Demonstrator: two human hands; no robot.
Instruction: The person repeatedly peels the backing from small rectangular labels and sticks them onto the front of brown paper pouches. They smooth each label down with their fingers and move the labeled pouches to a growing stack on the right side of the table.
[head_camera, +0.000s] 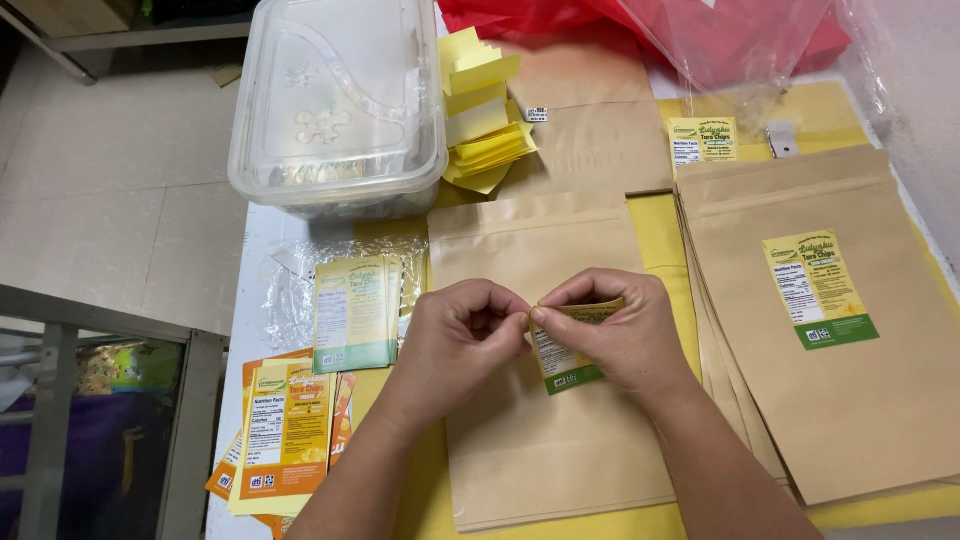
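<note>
Both hands pinching one label (566, 352) at its top edge: left hand (462, 335), right hand (622, 335). Over kraft pouch (545, 440). Risk: label creasing, landing crooked.

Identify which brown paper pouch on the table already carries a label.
The top pouch of the right-hand stack: a yellow-and-green label sits on its face. The pouch beneath both hands is still bare.

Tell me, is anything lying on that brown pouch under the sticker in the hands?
Nothing visible. Both hands, left and right, pinch the sticker just above the pouch, whose face shows bare around them.
</note>
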